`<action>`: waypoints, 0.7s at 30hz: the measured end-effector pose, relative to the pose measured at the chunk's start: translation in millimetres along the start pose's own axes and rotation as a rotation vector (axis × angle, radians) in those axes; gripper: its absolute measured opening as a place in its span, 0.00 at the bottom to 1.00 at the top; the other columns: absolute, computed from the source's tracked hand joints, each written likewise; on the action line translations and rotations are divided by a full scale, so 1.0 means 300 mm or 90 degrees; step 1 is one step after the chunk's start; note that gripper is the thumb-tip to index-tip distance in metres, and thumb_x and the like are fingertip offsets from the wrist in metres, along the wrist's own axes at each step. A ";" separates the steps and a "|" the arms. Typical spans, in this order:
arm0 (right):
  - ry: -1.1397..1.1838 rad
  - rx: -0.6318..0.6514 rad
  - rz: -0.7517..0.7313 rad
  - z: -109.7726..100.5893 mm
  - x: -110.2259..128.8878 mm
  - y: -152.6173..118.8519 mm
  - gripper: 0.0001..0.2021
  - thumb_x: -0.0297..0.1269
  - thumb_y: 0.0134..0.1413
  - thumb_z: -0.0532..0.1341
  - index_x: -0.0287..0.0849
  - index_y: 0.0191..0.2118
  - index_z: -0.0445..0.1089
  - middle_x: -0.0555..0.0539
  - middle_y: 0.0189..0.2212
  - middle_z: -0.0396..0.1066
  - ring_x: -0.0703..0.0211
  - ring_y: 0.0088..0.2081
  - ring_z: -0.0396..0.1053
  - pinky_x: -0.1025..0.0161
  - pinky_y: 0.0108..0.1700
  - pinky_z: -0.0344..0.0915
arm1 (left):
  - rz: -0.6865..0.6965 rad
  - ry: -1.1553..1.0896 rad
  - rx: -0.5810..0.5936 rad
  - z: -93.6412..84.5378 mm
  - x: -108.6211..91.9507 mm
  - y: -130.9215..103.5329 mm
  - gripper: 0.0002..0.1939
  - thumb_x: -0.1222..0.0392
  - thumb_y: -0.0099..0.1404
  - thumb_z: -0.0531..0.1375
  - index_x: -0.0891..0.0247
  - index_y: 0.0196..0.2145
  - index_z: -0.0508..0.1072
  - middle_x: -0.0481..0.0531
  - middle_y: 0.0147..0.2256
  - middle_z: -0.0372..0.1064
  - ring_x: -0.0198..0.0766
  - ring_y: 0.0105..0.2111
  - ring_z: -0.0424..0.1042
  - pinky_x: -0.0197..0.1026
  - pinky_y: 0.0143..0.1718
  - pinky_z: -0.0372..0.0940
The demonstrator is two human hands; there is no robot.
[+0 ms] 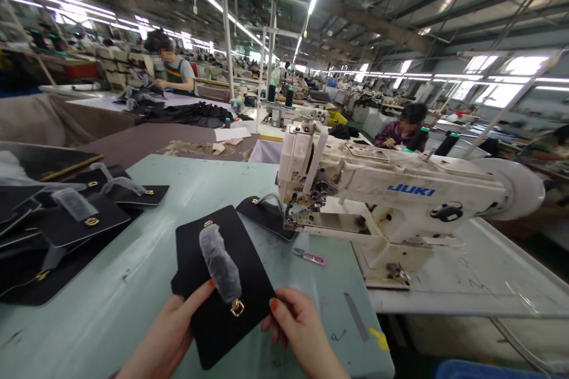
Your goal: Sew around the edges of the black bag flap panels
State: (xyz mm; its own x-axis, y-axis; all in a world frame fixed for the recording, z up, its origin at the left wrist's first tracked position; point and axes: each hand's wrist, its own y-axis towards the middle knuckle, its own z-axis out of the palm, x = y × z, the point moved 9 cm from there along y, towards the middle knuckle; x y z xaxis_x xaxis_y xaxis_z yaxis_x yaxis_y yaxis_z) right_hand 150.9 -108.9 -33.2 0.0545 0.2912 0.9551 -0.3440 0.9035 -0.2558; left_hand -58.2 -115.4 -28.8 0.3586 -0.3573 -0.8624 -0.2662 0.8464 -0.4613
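A black bag panel [255,260] is held up, tilted, over the pale green table. On its face a handle wrapped in clear plastic [220,263] runs between two gold-coloured metal fittings. My left hand [166,331] grips the panel's lower left side, thumb on its face near the handle, the other fingers hidden behind. At the right corner my right hand [297,323] pinches the edge between thumb and fingers. Another black panel [267,216] with a gold fitting lies behind it, partly beneath the head of the JUKI sewing machine [391,183].
More black panels [80,219] with wrapped handles are piled at the left. Pink-handled thread snips [310,257] and a flat grey strip [355,317] lie on the table [146,249]. Two people work at stations farther back. A blue bin [480,370] shows at bottom right.
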 end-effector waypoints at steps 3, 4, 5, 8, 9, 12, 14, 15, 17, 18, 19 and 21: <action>0.034 -0.063 -0.016 -0.025 0.021 0.055 0.35 0.68 0.46 0.60 0.33 0.37 0.60 0.43 0.25 0.68 0.71 0.21 0.62 0.77 0.20 0.54 | -0.069 -0.109 0.072 0.097 -0.010 0.025 0.13 0.57 0.52 0.69 0.59 0.37 0.77 0.56 0.39 0.80 0.59 0.46 0.76 0.52 0.44 0.74; 0.050 -0.086 -0.019 -0.035 0.024 0.074 0.36 0.69 0.45 0.60 0.33 0.36 0.60 0.43 0.24 0.68 0.70 0.21 0.62 0.76 0.21 0.55 | -0.087 -0.129 0.087 0.128 -0.013 0.036 0.15 0.58 0.52 0.69 0.60 0.39 0.77 0.56 0.40 0.80 0.58 0.46 0.76 0.52 0.43 0.74; 0.061 -0.103 -0.021 -0.045 0.027 0.092 0.36 0.69 0.45 0.60 0.33 0.37 0.60 0.43 0.25 0.68 0.69 0.22 0.63 0.75 0.21 0.56 | -0.102 -0.135 0.094 0.154 -0.015 0.051 0.17 0.58 0.53 0.69 0.60 0.42 0.76 0.56 0.41 0.80 0.57 0.46 0.76 0.51 0.43 0.75; 0.061 -0.108 -0.025 -0.069 0.051 0.151 0.35 0.67 0.47 0.60 0.32 0.37 0.61 0.41 0.27 0.69 0.67 0.23 0.65 0.75 0.21 0.57 | -0.117 -0.113 0.124 0.226 -0.042 0.125 0.21 0.59 0.55 0.68 0.63 0.47 0.73 0.56 0.40 0.80 0.53 0.42 0.78 0.48 0.42 0.75; 0.053 -0.102 -0.026 -0.077 0.063 0.172 0.34 0.67 0.47 0.60 0.32 0.36 0.61 0.40 0.28 0.69 0.68 0.23 0.65 0.75 0.21 0.57 | -0.106 -0.100 0.141 0.251 -0.062 0.158 0.21 0.60 0.56 0.68 0.64 0.48 0.73 0.56 0.39 0.80 0.52 0.41 0.79 0.47 0.41 0.75; 0.021 -0.101 -0.029 -0.103 0.099 0.237 0.35 0.69 0.47 0.58 0.33 0.33 0.61 0.41 0.28 0.69 0.69 0.22 0.64 0.76 0.20 0.54 | -0.074 -0.061 0.207 0.333 -0.132 0.260 0.20 0.64 0.57 0.67 0.67 0.48 0.72 0.58 0.38 0.80 0.50 0.37 0.80 0.46 0.40 0.75; 0.007 -0.120 -0.033 -0.121 0.119 0.275 0.36 0.70 0.46 0.57 0.33 0.31 0.60 0.42 0.25 0.69 0.70 0.20 0.62 0.76 0.19 0.53 | -0.072 -0.039 0.242 0.383 -0.166 0.316 0.20 0.67 0.57 0.66 0.68 0.48 0.72 0.59 0.37 0.80 0.49 0.35 0.80 0.46 0.38 0.76; 0.005 -0.132 -0.037 -0.130 0.128 0.290 0.36 0.71 0.46 0.57 0.33 0.31 0.60 0.42 0.25 0.68 0.70 0.20 0.62 0.76 0.19 0.53 | -0.075 -0.032 0.258 0.406 -0.178 0.338 0.19 0.67 0.57 0.66 0.68 0.47 0.73 0.59 0.37 0.80 0.49 0.34 0.80 0.46 0.37 0.76; 0.014 -0.154 -0.047 -0.143 0.141 0.312 0.36 0.71 0.46 0.57 0.34 0.31 0.60 0.42 0.25 0.68 0.70 0.20 0.63 0.76 0.20 0.54 | -0.082 -0.023 0.278 0.441 -0.193 0.373 0.19 0.68 0.57 0.66 0.69 0.47 0.73 0.60 0.36 0.80 0.49 0.33 0.80 0.47 0.36 0.76; 0.020 -0.161 -0.049 -0.148 0.145 0.319 0.35 0.71 0.47 0.57 0.34 0.31 0.60 0.42 0.25 0.68 0.69 0.20 0.63 0.76 0.20 0.55 | -0.084 -0.019 0.283 0.453 -0.198 0.388 0.19 0.68 0.57 0.66 0.69 0.47 0.72 0.60 0.36 0.80 0.49 0.32 0.80 0.47 0.36 0.76; 0.026 -0.166 -0.050 -0.152 0.148 0.324 0.35 0.70 0.47 0.57 0.34 0.31 0.60 0.42 0.26 0.69 0.69 0.21 0.64 0.75 0.21 0.55 | -0.087 -0.015 0.285 0.462 -0.201 0.402 0.20 0.68 0.57 0.66 0.69 0.48 0.72 0.60 0.36 0.80 0.48 0.32 0.80 0.47 0.36 0.76; 0.037 -0.164 -0.046 -0.153 0.148 0.333 0.36 0.71 0.46 0.57 0.34 0.32 0.60 0.41 0.27 0.69 0.68 0.21 0.64 0.75 0.21 0.57 | -0.094 -0.004 0.296 0.477 -0.204 0.426 0.21 0.68 0.56 0.66 0.69 0.49 0.72 0.60 0.35 0.81 0.49 0.32 0.80 0.46 0.35 0.76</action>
State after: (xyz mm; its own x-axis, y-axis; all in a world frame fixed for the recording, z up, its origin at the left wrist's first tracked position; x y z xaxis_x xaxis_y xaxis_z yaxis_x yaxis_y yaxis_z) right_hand 162.0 8.7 -23.1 0.1268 0.2335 0.9640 -0.0875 0.9707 -0.2236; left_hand 13.8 71.3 -5.1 0.3685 -0.4853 -0.7929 0.2152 0.8743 -0.4351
